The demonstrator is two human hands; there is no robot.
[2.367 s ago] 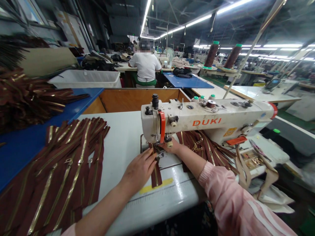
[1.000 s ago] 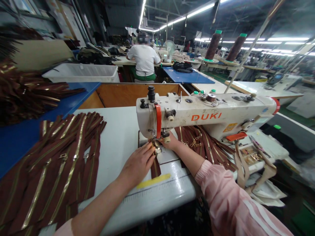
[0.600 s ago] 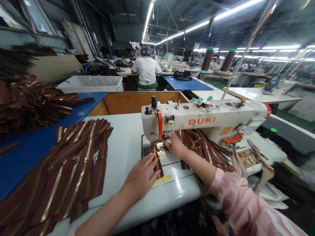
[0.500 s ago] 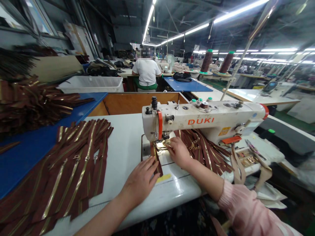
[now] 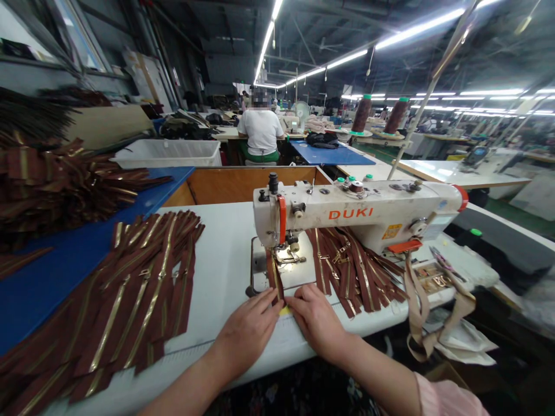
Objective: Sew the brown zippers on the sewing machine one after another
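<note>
Brown zipper tape (image 5: 276,278) runs from under the presser foot (image 5: 286,254) of the DUKI sewing machine (image 5: 368,215) straight toward the person, its lower end lying between the two hands. In the head view, the left hand (image 5: 247,333) lies over the white table (image 5: 225,260), fingers together and angled toward the strip, with its fingertips (image 5: 274,301) at the tape's lower end. The right hand (image 5: 314,319) comes in from the other side, fingers also together, their tips almost meeting the left ones. Neither hand shows a pinch, and how hard they press cannot be told. Flat fingers on both sides keep the tape lined up with the foot, and no twist shows along it. A yellow mark (image 5: 285,311) sits just below the fingertips. Right of the machine lies a heap of zippers (image 5: 347,271), near a tray of metal fittings (image 5: 431,282) and beige straps (image 5: 418,315). To the left, more zippers (image 5: 130,289) fan across the table, and a bundle (image 5: 43,185) sits on a blue bench (image 5: 56,294). Farther ahead, a co-worker (image 5: 260,130) sits at another table
</note>
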